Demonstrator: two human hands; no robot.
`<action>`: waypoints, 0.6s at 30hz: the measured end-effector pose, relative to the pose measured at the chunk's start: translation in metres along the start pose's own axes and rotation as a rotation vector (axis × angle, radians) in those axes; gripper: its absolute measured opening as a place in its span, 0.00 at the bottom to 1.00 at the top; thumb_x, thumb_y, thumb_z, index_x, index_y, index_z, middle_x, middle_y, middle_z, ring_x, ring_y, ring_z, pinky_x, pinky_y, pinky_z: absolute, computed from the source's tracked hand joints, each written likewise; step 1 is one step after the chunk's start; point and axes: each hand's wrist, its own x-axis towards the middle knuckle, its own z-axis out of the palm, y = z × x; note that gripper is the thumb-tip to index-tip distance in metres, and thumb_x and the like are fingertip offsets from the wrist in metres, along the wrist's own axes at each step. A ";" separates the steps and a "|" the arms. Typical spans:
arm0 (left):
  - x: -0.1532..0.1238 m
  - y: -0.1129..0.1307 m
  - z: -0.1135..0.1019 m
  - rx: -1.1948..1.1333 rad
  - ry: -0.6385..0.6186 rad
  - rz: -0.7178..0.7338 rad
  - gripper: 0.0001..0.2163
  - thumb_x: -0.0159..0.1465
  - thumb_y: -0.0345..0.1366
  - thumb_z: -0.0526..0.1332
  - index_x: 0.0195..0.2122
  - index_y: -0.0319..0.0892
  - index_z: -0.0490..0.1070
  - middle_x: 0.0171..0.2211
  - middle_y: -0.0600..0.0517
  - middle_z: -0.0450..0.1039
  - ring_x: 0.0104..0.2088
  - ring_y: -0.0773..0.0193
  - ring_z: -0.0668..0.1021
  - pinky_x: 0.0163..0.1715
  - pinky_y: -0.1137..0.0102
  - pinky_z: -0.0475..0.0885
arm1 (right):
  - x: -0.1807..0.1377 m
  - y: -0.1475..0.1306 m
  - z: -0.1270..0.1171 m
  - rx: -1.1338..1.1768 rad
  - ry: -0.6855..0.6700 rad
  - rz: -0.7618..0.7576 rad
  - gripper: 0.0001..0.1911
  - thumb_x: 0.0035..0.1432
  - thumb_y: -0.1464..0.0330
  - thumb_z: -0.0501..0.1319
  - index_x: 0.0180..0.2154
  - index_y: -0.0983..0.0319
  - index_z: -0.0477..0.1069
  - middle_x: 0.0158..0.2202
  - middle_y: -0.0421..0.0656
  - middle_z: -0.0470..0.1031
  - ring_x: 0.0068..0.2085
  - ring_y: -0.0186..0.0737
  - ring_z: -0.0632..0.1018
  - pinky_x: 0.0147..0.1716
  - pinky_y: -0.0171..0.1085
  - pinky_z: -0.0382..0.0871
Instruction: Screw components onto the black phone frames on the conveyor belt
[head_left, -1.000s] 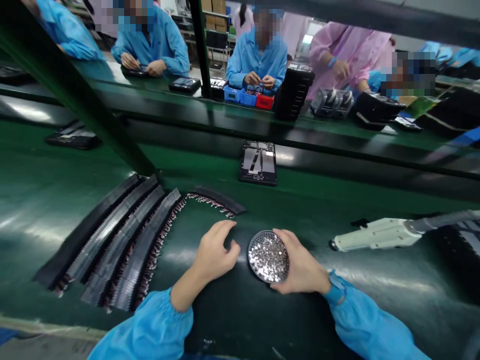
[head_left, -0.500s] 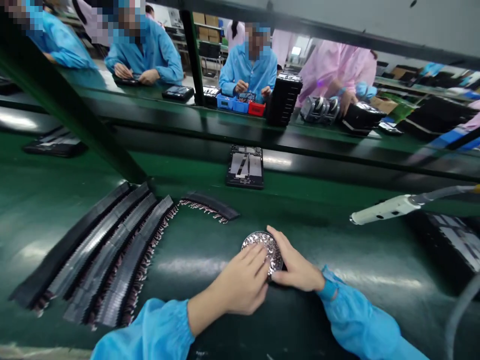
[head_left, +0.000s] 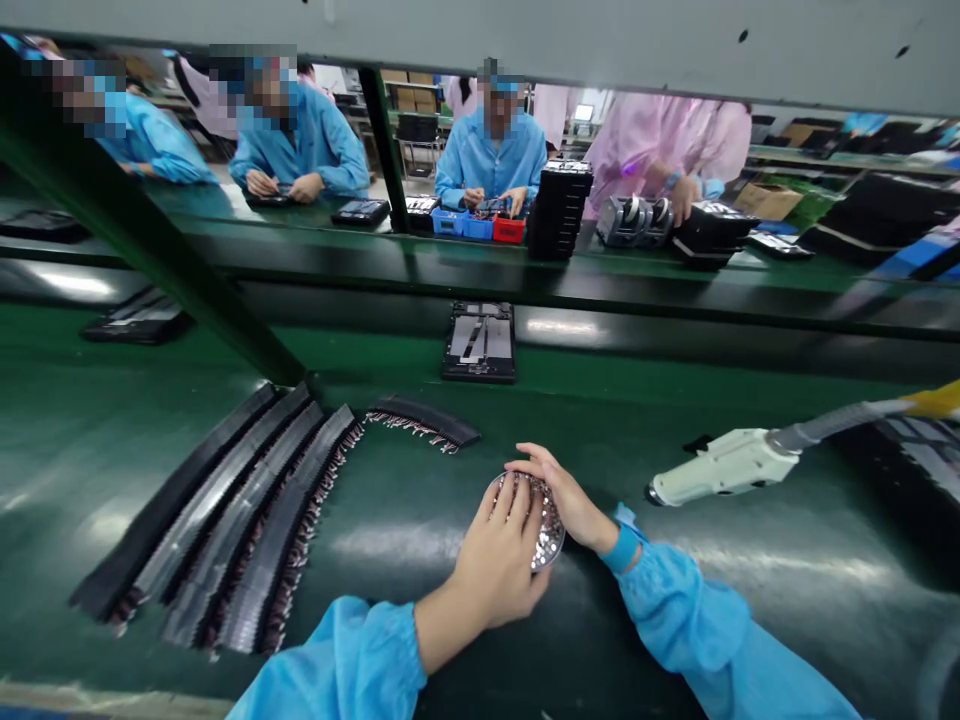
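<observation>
A round, shallow metal dish (head_left: 551, 540) full of small shiny metal pieces stands on the green table in front of me. The pieces are too small to name. My left hand (head_left: 499, 550) lies across the dish from the left, fingers spread over the pieces, thumb by the near rim. Around the far right side of the rim curves my right hand (head_left: 566, 500), holding the dish; its thumb is hidden. Both hands cover much of the dish. To the right, an off-white handheld tool (head_left: 720, 468) on a grey cable points toward the hands.
Several black strips with short wires (head_left: 285, 530) lie at left, a shorter strip (head_left: 424, 420) beyond the dish. An opened tablet-like device (head_left: 480, 343) sits farther back. A green post (head_left: 157, 235) slants across the left. Co-workers sit opposite, near a black stack (head_left: 559, 210).
My left hand has shifted farther over the dish, its fingers more spread. My right hand has slid toward the far rim, its thumb now out of sight. The camera view has shifted.
</observation>
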 end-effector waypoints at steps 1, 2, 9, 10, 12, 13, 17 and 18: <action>-0.005 0.002 0.000 -0.012 -0.004 -0.042 0.38 0.64 0.54 0.56 0.67 0.28 0.60 0.66 0.30 0.60 0.67 0.36 0.63 0.67 0.49 0.54 | -0.005 -0.001 0.006 -0.005 0.038 0.019 0.35 0.65 0.39 0.45 0.58 0.56 0.68 0.60 0.49 0.71 0.63 0.51 0.70 0.68 0.52 0.54; -0.010 0.004 0.000 -0.025 -0.009 -0.081 0.40 0.62 0.54 0.58 0.67 0.27 0.59 0.67 0.29 0.58 0.68 0.35 0.61 0.68 0.50 0.53 | -0.011 -0.002 0.012 -0.002 0.067 0.036 0.35 0.66 0.40 0.45 0.57 0.56 0.68 0.62 0.49 0.69 0.64 0.50 0.68 0.69 0.51 0.54; -0.013 0.030 -0.003 -0.101 -0.056 -0.236 0.41 0.58 0.51 0.62 0.67 0.29 0.59 0.68 0.29 0.56 0.68 0.33 0.61 0.68 0.47 0.53 | -0.033 -0.004 0.033 -0.029 0.128 0.078 0.35 0.65 0.40 0.47 0.60 0.57 0.64 0.63 0.49 0.67 0.65 0.49 0.66 0.70 0.52 0.52; -0.011 0.034 -0.002 -0.094 -0.045 -0.207 0.40 0.59 0.51 0.61 0.67 0.28 0.59 0.67 0.28 0.56 0.68 0.33 0.61 0.68 0.47 0.54 | -0.031 -0.004 0.030 -0.063 0.123 0.073 0.35 0.65 0.40 0.46 0.59 0.57 0.65 0.61 0.49 0.69 0.64 0.50 0.67 0.69 0.53 0.53; -0.007 0.040 0.001 -0.071 0.000 -0.129 0.38 0.61 0.49 0.59 0.66 0.24 0.60 0.66 0.26 0.58 0.67 0.34 0.63 0.68 0.49 0.55 | -0.024 -0.005 0.022 -0.115 0.081 0.055 0.35 0.66 0.41 0.44 0.59 0.57 0.66 0.58 0.49 0.72 0.61 0.50 0.70 0.68 0.55 0.55; -0.006 0.041 0.002 -0.059 0.029 -0.098 0.37 0.62 0.48 0.59 0.65 0.23 0.61 0.65 0.26 0.60 0.66 0.35 0.64 0.67 0.51 0.56 | -0.019 -0.007 0.019 -0.131 0.042 0.042 0.34 0.67 0.41 0.44 0.59 0.57 0.66 0.57 0.49 0.73 0.61 0.50 0.71 0.67 0.56 0.55; 0.000 0.026 0.004 -0.038 0.107 -0.075 0.30 0.64 0.47 0.57 0.61 0.29 0.68 0.61 0.31 0.68 0.62 0.36 0.70 0.65 0.49 0.60 | 0.003 -0.014 0.012 -0.117 -0.182 -0.037 0.36 0.66 0.40 0.46 0.60 0.58 0.65 0.58 0.50 0.73 0.62 0.51 0.71 0.67 0.56 0.55; 0.002 0.019 0.003 -0.041 0.108 -0.083 0.30 0.64 0.48 0.57 0.61 0.31 0.68 0.60 0.32 0.69 0.62 0.36 0.70 0.65 0.48 0.60 | 0.007 -0.014 0.012 -0.097 -0.205 -0.049 0.36 0.66 0.40 0.46 0.60 0.58 0.66 0.58 0.50 0.73 0.61 0.51 0.71 0.67 0.56 0.57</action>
